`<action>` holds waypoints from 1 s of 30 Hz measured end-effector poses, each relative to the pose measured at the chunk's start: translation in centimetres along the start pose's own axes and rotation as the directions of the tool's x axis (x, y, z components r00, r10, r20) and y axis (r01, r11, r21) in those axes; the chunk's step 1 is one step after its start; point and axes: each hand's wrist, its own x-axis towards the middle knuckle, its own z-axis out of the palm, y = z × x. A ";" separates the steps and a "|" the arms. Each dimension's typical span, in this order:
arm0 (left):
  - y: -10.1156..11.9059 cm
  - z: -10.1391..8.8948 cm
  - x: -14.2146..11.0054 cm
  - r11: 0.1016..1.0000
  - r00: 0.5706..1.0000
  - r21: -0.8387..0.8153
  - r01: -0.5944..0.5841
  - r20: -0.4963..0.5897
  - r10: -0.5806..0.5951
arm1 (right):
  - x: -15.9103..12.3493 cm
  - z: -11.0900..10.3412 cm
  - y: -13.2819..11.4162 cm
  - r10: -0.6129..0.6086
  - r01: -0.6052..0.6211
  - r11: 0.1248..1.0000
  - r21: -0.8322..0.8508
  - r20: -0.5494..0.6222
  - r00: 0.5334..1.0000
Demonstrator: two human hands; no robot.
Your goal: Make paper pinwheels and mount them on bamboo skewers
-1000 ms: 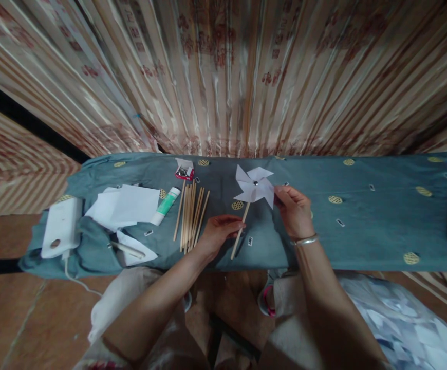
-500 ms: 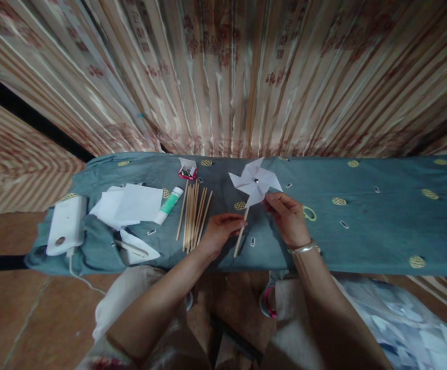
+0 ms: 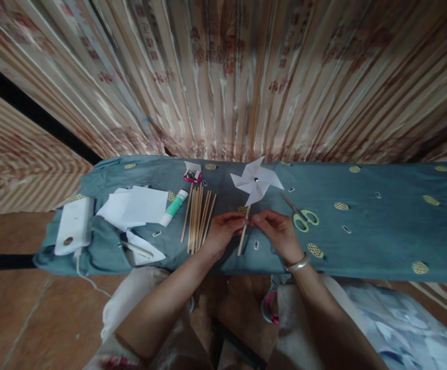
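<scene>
In the head view, two hands meet over the blue-green cloth point(image 3: 377, 231), at one pinwheel point(image 3: 256, 181) on one stick point(image 3: 242, 243). The pinwheel has four white blades and one shiny pin point(image 3: 256, 179) at its centre. It is above the middle part of the cloth, with its blades toward the curtain point(image 3: 223, 103) and the lower end of the stick toward the person.

The left hand point(image 3: 223, 231) has its thumb and forefinger clamped on the stick, below the blades. The right hand point(image 3: 277, 232) has its thumb and forefinger drawn close together at the same stick; whether they grip it or only touch it, I cannot tell. One bracelet point(image 3: 298, 263) is round the right wrist.

Left of the pinwheel lies one bundle of loose sticks point(image 3: 197, 221), at least seven, too crowded to count exactly. At its far end stands one open red box point(image 3: 192, 176) of small metal pins, too many to count. Beside the bundle are one glue tube point(image 3: 174, 207) and a pile of white sheets point(image 3: 141, 205), at least three, overlapping. Nearer the person, one pale tool point(image 3: 138, 250) lies on one pointed paper piece point(image 3: 152, 255). One white device point(image 3: 74, 225) with one cord point(image 3: 88, 280) is farther left. To the right of the pinwheel is one pair of scissors point(image 3: 304, 218), its blades slightly apart.
</scene>
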 end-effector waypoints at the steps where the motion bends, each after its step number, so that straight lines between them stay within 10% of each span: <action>1: 0.1 0.0 0.0 1.000 1.000 -0.012 -0.004 -0.012 0.004 | -0.3 0.3 0.1 0.001 0.000 1.000 -0.025 0.014 1.000; 21: 0.6 0.1 -0.4 0.992 0.999 -0.118 -0.037 0.034 0.041 | -3.3 3.0 0.6 0.022 -0.048 0.972 -0.231 -0.115 0.993; 25: 0.6 0.0 -0.7 0.996 0.999 -0.082 -0.030 0.037 0.033 | -3.4 0.0 0.3 0.010 -0.068 0.962 -0.264 -0.214 0.977; 30: 0.5 -0.3 -0.7 0.998 0.999 -0.048 -0.033 0.037 0.035 | -2.9 -8.7 0.4 -0.018 -0.115 0.903 -0.415 -0.302 0.953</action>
